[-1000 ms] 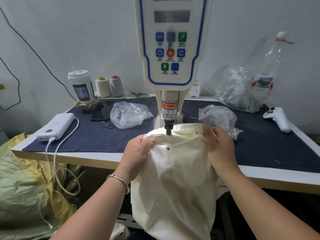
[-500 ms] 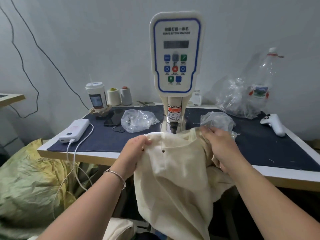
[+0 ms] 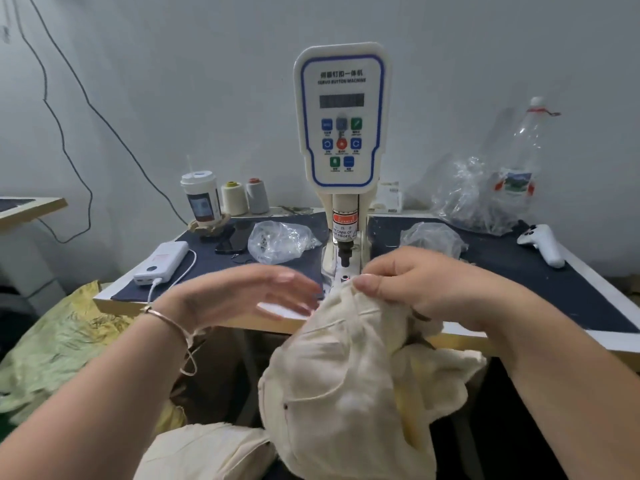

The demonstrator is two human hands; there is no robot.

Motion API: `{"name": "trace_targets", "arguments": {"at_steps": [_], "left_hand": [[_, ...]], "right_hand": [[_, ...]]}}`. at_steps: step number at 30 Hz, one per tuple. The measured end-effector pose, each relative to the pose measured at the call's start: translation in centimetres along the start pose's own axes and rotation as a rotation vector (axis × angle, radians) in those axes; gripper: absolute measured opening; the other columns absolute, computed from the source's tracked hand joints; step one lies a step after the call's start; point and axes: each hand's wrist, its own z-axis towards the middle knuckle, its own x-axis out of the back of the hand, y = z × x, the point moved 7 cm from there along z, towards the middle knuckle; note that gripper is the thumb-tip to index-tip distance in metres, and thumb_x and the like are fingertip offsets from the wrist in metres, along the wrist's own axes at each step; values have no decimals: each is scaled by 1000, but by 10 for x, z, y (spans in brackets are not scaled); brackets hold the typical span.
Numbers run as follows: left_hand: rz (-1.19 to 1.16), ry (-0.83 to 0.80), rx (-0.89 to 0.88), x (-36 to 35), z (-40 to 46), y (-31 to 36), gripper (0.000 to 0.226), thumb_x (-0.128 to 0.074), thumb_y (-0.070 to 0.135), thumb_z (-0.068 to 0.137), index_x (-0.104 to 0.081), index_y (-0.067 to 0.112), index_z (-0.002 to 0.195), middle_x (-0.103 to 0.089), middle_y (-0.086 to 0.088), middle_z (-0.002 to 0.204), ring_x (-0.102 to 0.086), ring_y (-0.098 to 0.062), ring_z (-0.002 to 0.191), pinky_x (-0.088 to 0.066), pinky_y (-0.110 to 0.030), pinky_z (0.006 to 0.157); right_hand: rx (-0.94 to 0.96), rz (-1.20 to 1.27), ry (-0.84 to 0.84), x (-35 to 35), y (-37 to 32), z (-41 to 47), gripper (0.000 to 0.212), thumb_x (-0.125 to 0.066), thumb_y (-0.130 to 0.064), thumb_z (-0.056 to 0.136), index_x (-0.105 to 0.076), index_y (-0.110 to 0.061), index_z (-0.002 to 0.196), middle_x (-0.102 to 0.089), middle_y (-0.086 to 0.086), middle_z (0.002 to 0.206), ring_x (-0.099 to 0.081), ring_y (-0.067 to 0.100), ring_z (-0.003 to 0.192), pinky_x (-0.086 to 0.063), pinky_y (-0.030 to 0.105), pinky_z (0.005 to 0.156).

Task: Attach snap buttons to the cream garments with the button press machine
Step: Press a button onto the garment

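Observation:
The white button press machine (image 3: 341,133) stands mid-table, its dark punch (image 3: 345,256) raised over the bare die plate. A cream garment (image 3: 343,375) hangs bunched below the table's front edge, a dark snap (image 3: 285,406) showing on its lower left. My right hand (image 3: 426,285) pinches the garment's top edge just in front of the die. My left hand (image 3: 242,292) hovers blurred to the left of the garment with fingers straight, holding nothing. More cream fabric (image 3: 204,452) lies at the bottom.
Clear bags of snap parts (image 3: 280,241) (image 3: 431,237) flank the machine on the navy mat (image 3: 554,282). At the left are a power bank (image 3: 161,263), cup (image 3: 201,202) and thread cones (image 3: 244,197). A white controller (image 3: 540,244) and crumpled plastic (image 3: 485,199) sit right. Green sacking (image 3: 52,355) lies low on the left.
The garment came away from under the punch and dropped below the table edge. My left hand let go of it and opened; my right hand keeps its hold.

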Motion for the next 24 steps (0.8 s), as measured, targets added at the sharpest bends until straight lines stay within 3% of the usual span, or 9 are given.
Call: {"name": "trace_targets", "arguments": {"at_steps": [3,6,10,12,14,16,19,21,24], "left_hand": [[256,47,-55,-32,7,53,75,-76,68,65,-68,19,121,-72,-1,120,-65,-18,118,-47,-41,107],[433,177,-65,-51,24,75,28,-89,48,64,-76,32,83,-74,5,79,-70,-5,78,-55,-19,75],[436,316,-26,-55,33,74,18,-88,13,64,-75,11,76,-74,-15,81,-68,-19,68,-53,-33,65],[380,320,-23,-50,28,67,16,-86,6,68,-76,7,81,-75,-13,78,-69,-20,68,-55,-31,64],[247,290,-55,-42,21,59,22,-86,2,66,-76,3,86,-76,-15,82,-71,-23,71,-57,-29,64],[94,251,-123,-33,11,54,26,-82,2,60,-77,3,86,-75,-19,85,-71,-24,71,-59,-29,64],[-107,172,-223,-15,-4,44,37,-81,1,55,-77,2,92,-72,-17,81,-70,-23,65,-59,-27,59],[-166,130,-220,-3,-17,35,42,-81,6,53,-78,4,95,-72,-15,79,-69,-22,63,-58,-27,56],[-114,141,-75,17,-34,12,54,-97,16,46,-77,3,95,-71,-20,85,-70,-26,70,-61,-32,59]], "right_hand": [[62,-114,56,1,-19,3,37,-60,-40,94,-66,-16,67,-45,-12,48,-39,3,41,-31,16,40],[139,-102,157,10,-29,2,33,-68,-31,89,-68,-10,64,-46,-4,48,-38,9,44,-33,21,42],[259,61,290,27,-21,-12,14,-77,-27,82,-75,-13,80,-70,4,70,-62,24,62,-55,37,61],[264,99,174,35,9,-25,37,-81,-38,75,-70,-31,108,-72,-10,103,-67,7,97,-55,33,82],[166,38,-63,32,51,-41,81,-85,-47,64,-46,-50,134,-53,-28,134,-44,-8,128,-39,27,103],[28,-133,-155,20,94,-49,96,-89,-41,60,-34,-57,138,-35,-38,144,-27,-15,135,-26,17,109],[-28,-30,-86,-8,122,-38,57,-83,-21,75,-58,-45,119,-41,-26,143,-35,-14,130,-28,5,103],[-24,272,-41,-18,124,-29,26,-74,-20,84,-69,-18,110,-63,-7,125,-59,6,113,-43,20,98],[-8,536,14,-7,105,-23,33,-63,-34,86,-65,-3,98,-62,9,88,-55,20,80,-46,30,72]]}}
